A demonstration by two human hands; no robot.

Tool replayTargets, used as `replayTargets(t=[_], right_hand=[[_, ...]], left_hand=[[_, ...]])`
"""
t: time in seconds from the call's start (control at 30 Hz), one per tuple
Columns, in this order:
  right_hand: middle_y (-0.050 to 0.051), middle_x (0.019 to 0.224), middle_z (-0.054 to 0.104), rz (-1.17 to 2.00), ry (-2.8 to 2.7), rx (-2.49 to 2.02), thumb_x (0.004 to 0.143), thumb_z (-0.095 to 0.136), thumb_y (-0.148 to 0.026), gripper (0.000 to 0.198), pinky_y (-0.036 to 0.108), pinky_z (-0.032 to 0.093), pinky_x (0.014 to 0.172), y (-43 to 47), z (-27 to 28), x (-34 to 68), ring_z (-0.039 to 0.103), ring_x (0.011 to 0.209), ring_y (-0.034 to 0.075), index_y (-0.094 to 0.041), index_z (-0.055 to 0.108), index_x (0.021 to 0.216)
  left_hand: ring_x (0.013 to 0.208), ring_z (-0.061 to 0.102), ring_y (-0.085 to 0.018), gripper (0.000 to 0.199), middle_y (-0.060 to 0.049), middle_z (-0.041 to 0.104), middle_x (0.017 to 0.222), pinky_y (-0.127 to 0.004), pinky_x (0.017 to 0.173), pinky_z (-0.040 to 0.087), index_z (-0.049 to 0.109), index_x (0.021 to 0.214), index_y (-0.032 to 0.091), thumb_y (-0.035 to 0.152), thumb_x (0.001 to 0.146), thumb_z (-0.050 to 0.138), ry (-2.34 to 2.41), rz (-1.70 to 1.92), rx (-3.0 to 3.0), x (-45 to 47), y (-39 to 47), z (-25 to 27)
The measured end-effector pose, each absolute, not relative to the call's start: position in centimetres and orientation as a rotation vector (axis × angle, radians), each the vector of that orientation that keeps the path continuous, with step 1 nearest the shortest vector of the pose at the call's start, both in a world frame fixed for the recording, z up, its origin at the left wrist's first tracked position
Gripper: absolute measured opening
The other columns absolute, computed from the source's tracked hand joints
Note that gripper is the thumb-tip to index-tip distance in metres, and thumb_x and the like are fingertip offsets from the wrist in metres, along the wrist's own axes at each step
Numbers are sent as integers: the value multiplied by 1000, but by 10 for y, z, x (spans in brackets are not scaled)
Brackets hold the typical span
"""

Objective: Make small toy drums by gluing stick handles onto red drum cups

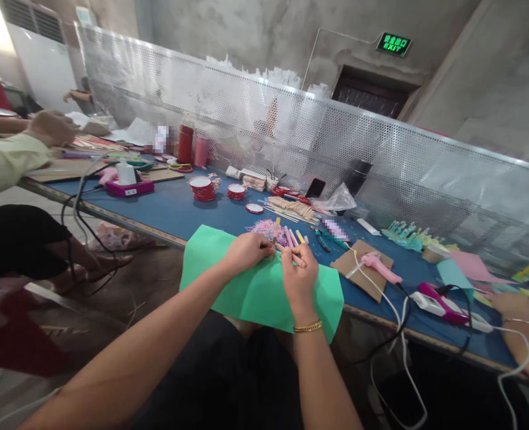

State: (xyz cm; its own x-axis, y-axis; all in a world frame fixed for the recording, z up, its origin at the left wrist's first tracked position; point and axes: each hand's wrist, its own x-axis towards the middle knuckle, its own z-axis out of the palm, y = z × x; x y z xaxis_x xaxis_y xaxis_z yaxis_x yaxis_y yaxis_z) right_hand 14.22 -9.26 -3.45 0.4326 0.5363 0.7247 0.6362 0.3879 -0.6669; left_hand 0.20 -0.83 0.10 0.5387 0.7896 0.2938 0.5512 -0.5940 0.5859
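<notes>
My left hand point(249, 253) is closed in a pinch on a thin yellow-tipped stick point(277, 229) that points up. My right hand point(301, 273) wears a gold bracelet at the wrist and grips a pale pink pen-like stick point(297, 259). Both hands meet over a green sheet point(255, 292), which drapes across the table edge and my lap. Just beyond the fingers lies a pile of pink and purple curly strips point(264, 229). Several pink and yellow-ended sticks point(292, 236) lie beside it. What the fingertips touch between them is too small to make out.
On the blue table point(161, 209) stand stacked red-rimmed discs point(202, 189), wooden sticks point(291, 207) and pliers point(322, 240). To the right, a pink glue gun point(381, 266) rests on cardboard, near a power strip point(441, 303) with trailing cables. Co-workers' arms show at both sides.
</notes>
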Motion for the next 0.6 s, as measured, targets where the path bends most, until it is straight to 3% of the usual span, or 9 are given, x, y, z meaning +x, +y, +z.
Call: replayTargets(t=[0.6], right_hand=[[1, 69, 61, -94, -1179, -1273, 92, 54, -35, 24, 29, 46, 68, -90, -37, 143, 63, 75, 20, -25, 50, 71]], left_hand=[[60, 54, -16, 29, -2, 69, 64, -29, 57, 28, 78, 74, 20, 39, 85, 60, 1123, 725, 2347, 3, -7, 0]])
